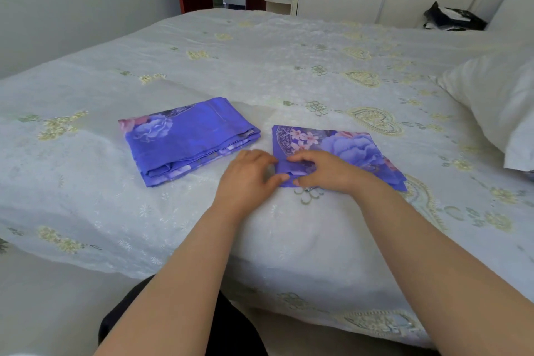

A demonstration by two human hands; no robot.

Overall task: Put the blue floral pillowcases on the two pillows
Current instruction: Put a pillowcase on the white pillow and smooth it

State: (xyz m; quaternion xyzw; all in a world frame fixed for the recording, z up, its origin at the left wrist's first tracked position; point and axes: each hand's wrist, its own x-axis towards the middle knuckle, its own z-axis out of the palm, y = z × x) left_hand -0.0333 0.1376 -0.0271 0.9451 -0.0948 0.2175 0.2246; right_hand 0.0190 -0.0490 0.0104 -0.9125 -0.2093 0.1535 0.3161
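Blue floral pillowcase point(344, 147) gripped by both hands.

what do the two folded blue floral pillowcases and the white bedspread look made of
Folded blue floral pillowcases: likely smooth woven cotton or polyester, with a slight sheen and crisp folds. White bedspread: seemingly sheer, lacy synthetic fabric with embroidered yellow-green motifs and fine crinkles.

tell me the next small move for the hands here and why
Probably lift and shake open the right pillowcase: both the left hand and right hand already pinch its near corner, it is folded, and the bare pillow lies just right.
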